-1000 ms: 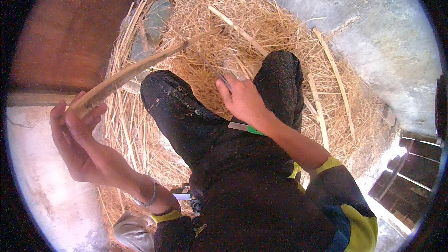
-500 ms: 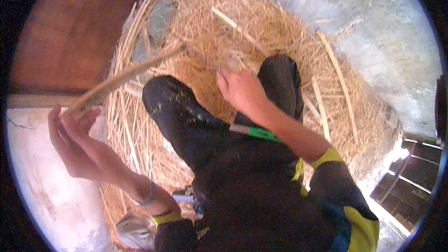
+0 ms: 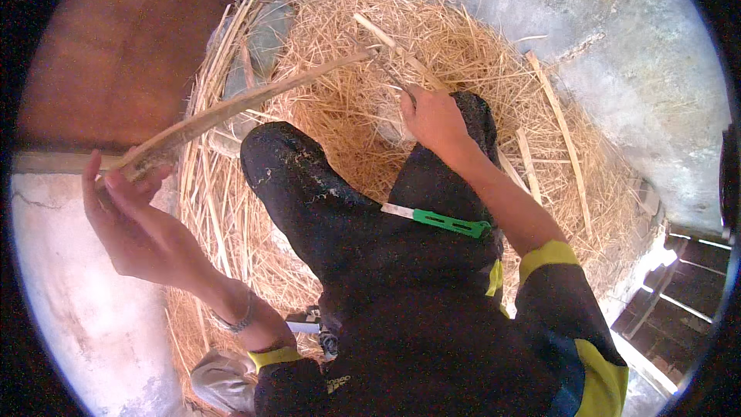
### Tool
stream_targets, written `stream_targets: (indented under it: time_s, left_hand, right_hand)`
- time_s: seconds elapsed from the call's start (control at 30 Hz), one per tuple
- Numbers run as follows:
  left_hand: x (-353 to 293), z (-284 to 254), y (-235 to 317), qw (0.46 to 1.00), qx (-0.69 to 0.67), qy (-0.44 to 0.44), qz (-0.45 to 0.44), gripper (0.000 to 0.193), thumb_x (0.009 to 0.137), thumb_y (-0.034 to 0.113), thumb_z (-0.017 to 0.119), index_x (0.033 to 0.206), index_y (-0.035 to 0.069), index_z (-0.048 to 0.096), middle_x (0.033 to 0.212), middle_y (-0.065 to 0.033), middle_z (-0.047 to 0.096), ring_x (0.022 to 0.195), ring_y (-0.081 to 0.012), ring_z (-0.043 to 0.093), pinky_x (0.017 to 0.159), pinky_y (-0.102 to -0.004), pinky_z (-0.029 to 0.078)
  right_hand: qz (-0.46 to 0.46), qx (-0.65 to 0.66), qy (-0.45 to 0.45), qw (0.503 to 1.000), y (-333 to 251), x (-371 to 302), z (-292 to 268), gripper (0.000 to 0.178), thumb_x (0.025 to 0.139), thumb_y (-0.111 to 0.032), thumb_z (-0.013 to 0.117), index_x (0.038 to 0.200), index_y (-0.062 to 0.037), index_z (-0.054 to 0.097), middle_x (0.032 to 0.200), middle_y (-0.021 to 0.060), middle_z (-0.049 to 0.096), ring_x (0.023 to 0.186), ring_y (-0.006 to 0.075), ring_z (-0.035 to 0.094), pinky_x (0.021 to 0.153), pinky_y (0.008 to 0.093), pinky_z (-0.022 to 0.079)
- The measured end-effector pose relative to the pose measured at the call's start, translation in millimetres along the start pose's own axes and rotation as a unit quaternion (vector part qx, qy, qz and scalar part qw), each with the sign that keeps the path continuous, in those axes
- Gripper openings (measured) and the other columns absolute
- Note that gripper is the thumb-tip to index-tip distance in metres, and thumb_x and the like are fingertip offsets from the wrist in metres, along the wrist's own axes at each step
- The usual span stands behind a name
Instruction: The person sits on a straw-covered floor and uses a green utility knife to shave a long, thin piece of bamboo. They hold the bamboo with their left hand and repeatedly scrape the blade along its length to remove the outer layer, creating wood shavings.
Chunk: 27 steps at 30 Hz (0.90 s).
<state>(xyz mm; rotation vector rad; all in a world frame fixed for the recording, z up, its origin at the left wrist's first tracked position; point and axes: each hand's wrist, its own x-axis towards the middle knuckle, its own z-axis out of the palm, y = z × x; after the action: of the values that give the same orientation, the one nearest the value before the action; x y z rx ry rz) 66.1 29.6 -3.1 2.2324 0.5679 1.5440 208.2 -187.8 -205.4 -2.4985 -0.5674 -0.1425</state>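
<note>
A long split strip of wood or bamboo (image 3: 239,104) slants up from the left to the middle of the straw. My left hand (image 3: 143,228) is closed around its near end, thumb and fingers on either side. My right hand (image 3: 438,122), above my right knee, is closed on a thin dark blade, apparently a knife (image 3: 394,71); its handle is hidden in my fist. The blade's tip lies close to the strip's far end; whether they touch I cannot tell. Across my lap rests a tool with a green slotted handle (image 3: 451,223) and a pale blade.
Straw and shavings (image 3: 324,139) cover the floor around my legs. Loose strips (image 3: 559,139) lie on the right, and longer ones (image 3: 212,85) are heaped at the left. A grey wall (image 3: 617,54) curves behind; a brown panel (image 3: 116,62) stands left. A greyish bag (image 3: 224,382) sits lower left.
My right hand with the knife has moved right and slightly up, away from my lap. The strip's far end has become sharp; my left hand has barely shifted.
</note>
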Motion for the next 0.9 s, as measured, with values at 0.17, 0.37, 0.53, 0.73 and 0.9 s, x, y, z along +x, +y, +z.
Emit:
stream_targets:
  time_s: [0.17,0.37,0.53,0.73,0.9]
  left_hand:
    - [3.9,-1.0,2.0,0.999,0.023,0.009,-0.034,0.028,0.094,0.019,0.047,0.114,0.002,0.055,0.076,-0.0119,0.065,0.063,-0.0138,0.063,0.06,-0.0243,0.052]
    - [2.9,0.4,-3.6,0.999,-0.007,0.001,-0.05,0.028,0.093,0.019,0.049,0.113,0.001,0.056,0.079,-0.013,0.065,0.064,-0.0147,0.064,0.059,-0.0239,0.052]
    - [10.8,-4.5,-5.9,0.998,-0.054,0.006,-0.043,0.026,0.092,0.015,0.05,0.11,-0.002,0.056,0.08,-0.0132,0.064,0.064,-0.0152,0.065,0.058,-0.0206,0.052]
    - [9.5,2.3,-6.1,0.998,-0.04,-0.008,-0.048,0.026,0.092,0.015,0.05,0.111,-0.004,0.055,0.083,-0.0144,0.064,0.064,-0.0171,0.066,0.054,-0.0199,0.049]
    - [14.4,2.1,-4.5,0.998,-0.042,0.004,-0.04,0.028,0.092,0.016,0.051,0.112,-0.003,0.055,0.088,-0.0161,0.064,0.064,-0.0171,0.065,0.056,-0.0237,0.053]
  right_hand:
    - [-0.03,0.209,-0.031,0.977,-68.6,-5.2,-37.6,0.026,0.088,-0.023,0.05,0.084,0.0009,0.058,0.06,0.0237,0.057,0.057,0.0403,0.058,0.054,0.0479,0.048]
    - [-0.035,0.133,-0.008,0.99,-56.8,-9.3,22.7,0.022,0.086,-0.019,0.05,0.079,0.0019,0.056,0.059,0.0228,0.056,0.054,0.0417,0.055,0.053,0.0492,0.046]
    - [-0.094,0.178,-0.02,0.979,-101.9,0.2,-10.6,0.021,0.086,-0.019,0.05,0.081,0.0015,0.055,0.065,0.0225,0.058,0.056,0.0397,0.057,0.052,0.0479,0.045]
    - [0.015,0.008,-0.061,0.998,-7.1,-8.6,46.9,0.028,0.087,-0.025,0.048,0.085,0.0002,0.059,0.066,0.0235,0.059,0.062,0.0391,0.059,0.058,0.0493,0.048]
    - [-0.024,0.121,0.032,0.992,-31.6,0.8,17.3,0.024,0.087,-0.02,0.05,0.085,0.0024,0.058,0.059,0.0246,0.055,0.059,0.0403,0.057,0.056,0.0486,0.046]
